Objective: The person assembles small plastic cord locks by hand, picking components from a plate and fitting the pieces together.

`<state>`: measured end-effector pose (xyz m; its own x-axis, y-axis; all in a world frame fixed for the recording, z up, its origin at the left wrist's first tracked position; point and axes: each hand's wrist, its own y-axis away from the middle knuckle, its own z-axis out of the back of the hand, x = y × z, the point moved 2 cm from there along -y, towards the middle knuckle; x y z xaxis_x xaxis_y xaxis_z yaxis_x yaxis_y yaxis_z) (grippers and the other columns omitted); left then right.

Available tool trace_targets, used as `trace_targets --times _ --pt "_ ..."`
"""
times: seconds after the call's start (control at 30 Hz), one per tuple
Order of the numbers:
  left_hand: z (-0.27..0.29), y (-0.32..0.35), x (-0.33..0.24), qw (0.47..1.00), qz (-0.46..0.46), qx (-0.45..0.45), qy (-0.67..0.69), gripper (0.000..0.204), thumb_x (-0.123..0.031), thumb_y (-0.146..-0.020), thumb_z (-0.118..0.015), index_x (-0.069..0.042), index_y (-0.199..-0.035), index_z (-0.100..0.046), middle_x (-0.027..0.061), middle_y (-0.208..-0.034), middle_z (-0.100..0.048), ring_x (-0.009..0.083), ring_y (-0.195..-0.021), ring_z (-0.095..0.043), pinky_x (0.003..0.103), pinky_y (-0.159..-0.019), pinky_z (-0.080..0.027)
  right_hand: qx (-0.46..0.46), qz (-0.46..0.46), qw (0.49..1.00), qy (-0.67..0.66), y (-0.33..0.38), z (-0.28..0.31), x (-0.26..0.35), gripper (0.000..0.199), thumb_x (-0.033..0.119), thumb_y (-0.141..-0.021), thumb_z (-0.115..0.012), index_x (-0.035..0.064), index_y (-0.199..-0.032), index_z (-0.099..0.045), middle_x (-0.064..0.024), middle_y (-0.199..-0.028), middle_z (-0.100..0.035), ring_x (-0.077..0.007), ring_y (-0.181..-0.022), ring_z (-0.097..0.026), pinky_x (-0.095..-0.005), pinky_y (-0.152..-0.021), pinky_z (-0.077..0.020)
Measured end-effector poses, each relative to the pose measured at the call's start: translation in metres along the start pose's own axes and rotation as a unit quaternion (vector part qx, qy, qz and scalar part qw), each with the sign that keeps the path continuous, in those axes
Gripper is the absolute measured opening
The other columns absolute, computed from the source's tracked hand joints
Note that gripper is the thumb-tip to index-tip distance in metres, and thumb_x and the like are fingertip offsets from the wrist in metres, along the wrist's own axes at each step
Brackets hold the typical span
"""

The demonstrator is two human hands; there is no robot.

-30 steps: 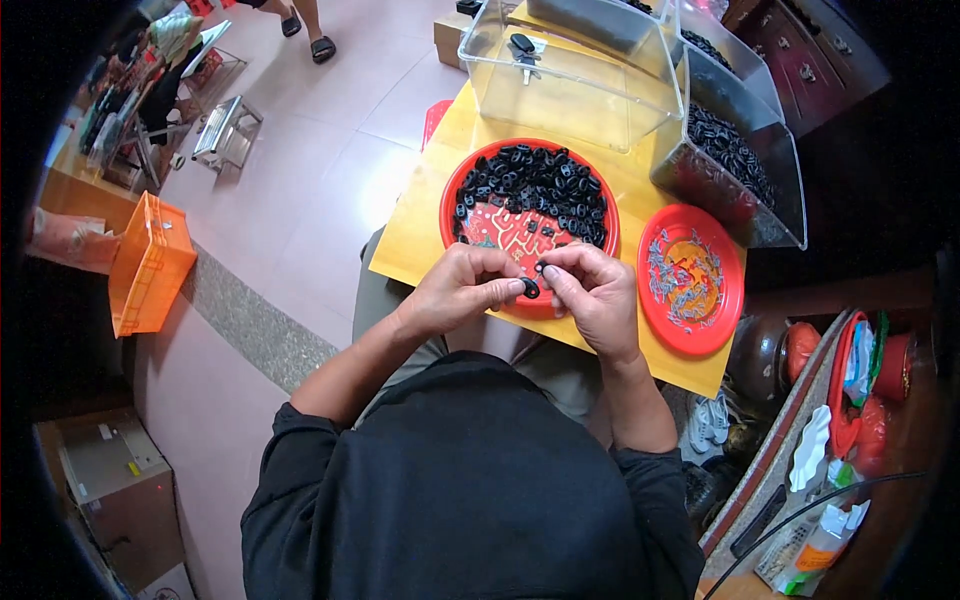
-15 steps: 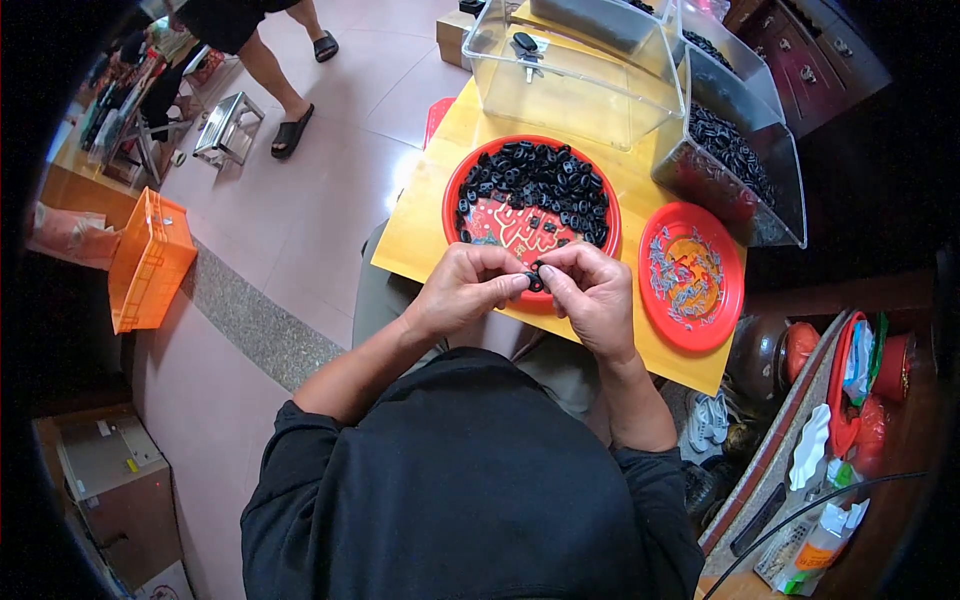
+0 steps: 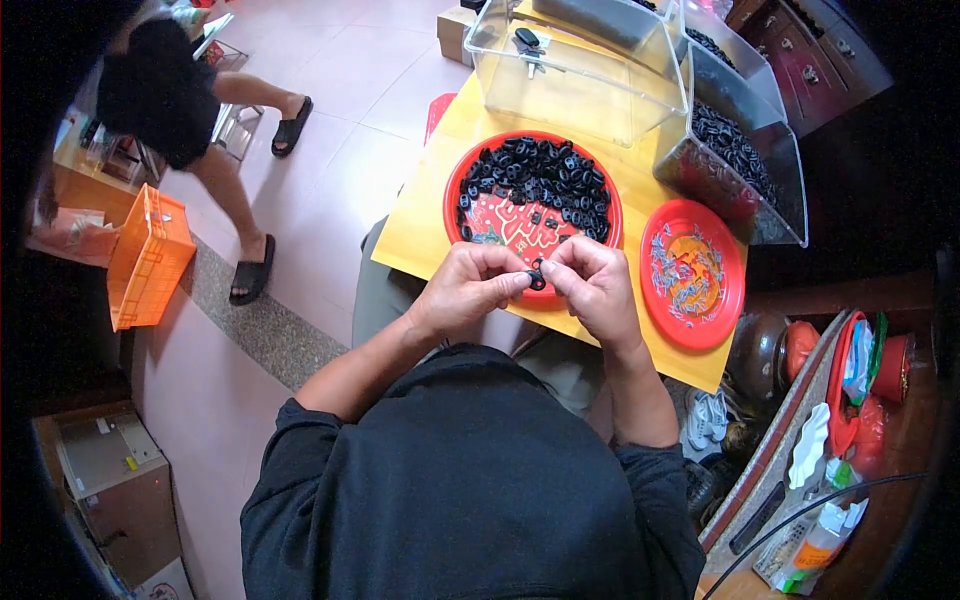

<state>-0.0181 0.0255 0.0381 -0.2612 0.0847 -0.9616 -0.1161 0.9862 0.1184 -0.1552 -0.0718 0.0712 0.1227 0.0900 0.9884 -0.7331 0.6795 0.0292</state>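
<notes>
Between my fingertips is a small black plastic part with holes (image 3: 537, 279), just over the near rim of a round red tray (image 3: 451, 180). My left hand (image 3: 468, 288) pinches it from the left side. The thumb and forefinger of my right hand (image 3: 594, 288) are closed at its right end; whether a tiny piece is also in them cannot be made out. A heap of similar black parts (image 3: 535, 170) fills the far side of the tray, with a few scattered on its patterned bottom. To the right, a red plate (image 3: 735, 300) holds many small thin silvery-grey pieces (image 3: 690, 275).
The yellow tabletop (image 3: 420, 235) also carries a clear plastic box (image 3: 600, 110) with a key (image 3: 527, 40) in it. Clear bins of black parts (image 3: 735, 150) stand at the right. An orange crate (image 3: 150, 260) and a walking person (image 3: 160, 95) are at the left.
The other person has stepped nearer along the left side. My right hand has shifted very slightly at the black part, which shows a little more now; my left hand stays in place.
</notes>
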Motion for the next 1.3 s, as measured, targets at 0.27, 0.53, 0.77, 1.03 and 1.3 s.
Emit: trace_targets --times 0.27,0.53,0.77,1.03,1.3 --pt "0.003 0.000 0.002 0.999 0.035 0.003 0.038 0.011 -0.015 -0.084 -0.062 -0.005 -0.080 -0.061 -0.0042 -0.062 -0.054 0.0022 -0.053 -0.048 0.016 -0.046 -0.037 0.037 -0.008 0.999 -0.013 -0.003 0.001 -0.003 0.013 0.006 -0.078 -0.060 0.0014 -0.066 -0.055 0.0032 -0.059 -0.051 -0.0030 -0.054 -0.043 -0.0207 -0.047 -0.0342" --pt "0.003 0.000 0.004 0.997 0.038 0.004 0.063 0.013 -0.016 -0.085 -0.061 -0.005 -0.079 -0.062 -0.0046 -0.061 -0.054 0.0011 -0.053 -0.047 0.015 -0.046 -0.036 0.047 0.048 0.998 0.019 -0.006 0.000 -0.009 0.013 0.008 -0.081 -0.059 0.0025 -0.069 -0.056 0.0039 -0.056 -0.049 -0.0018 -0.046 -0.042 -0.0184 -0.041 -0.0307" --pt "0.004 -0.003 0.005 0.998 0.029 0.004 0.060 0.012 -0.015 -0.084 -0.061 -0.004 -0.080 -0.061 -0.0043 -0.062 -0.054 0.0018 -0.051 -0.046 0.016 -0.045 -0.035 0.006 0.238 0.955 0.179 -0.006 0.003 0.001 0.028 0.015 -0.074 -0.068 -0.0028 -0.093 -0.059 -0.0124 -0.074 -0.056 -0.0201 -0.062 -0.056 -0.0304 -0.053 -0.0430" --pt "0.002 -0.006 0.008 0.995 0.034 0.005 0.094 0.011 -0.014 -0.083 -0.062 -0.004 -0.078 -0.060 -0.0040 -0.062 -0.053 0.0019 -0.050 -0.044 0.016 -0.044 -0.032 0.005 0.282 0.916 0.285 0.006 -0.010 -0.004 0.041 0.012 -0.068 -0.070 -0.0044 -0.103 -0.055 -0.0148 -0.079 -0.055 -0.0297 -0.069 -0.057 -0.0354 -0.059 -0.0466" --pt "-0.002 -0.005 0.006 0.996 0.012 0.007 0.084 0.013 -0.017 -0.083 -0.063 -0.004 -0.077 -0.063 -0.0047 -0.061 -0.054 0.0005 -0.050 -0.043 0.016 -0.044 -0.032 -0.035 0.316 0.909 0.269 0.015 -0.016 -0.010 0.038 0.001 -0.070 -0.065 -0.0055 -0.105 -0.053 -0.0179 -0.084 -0.058 -0.0316 -0.072 -0.059 -0.0374 -0.062 -0.0486"
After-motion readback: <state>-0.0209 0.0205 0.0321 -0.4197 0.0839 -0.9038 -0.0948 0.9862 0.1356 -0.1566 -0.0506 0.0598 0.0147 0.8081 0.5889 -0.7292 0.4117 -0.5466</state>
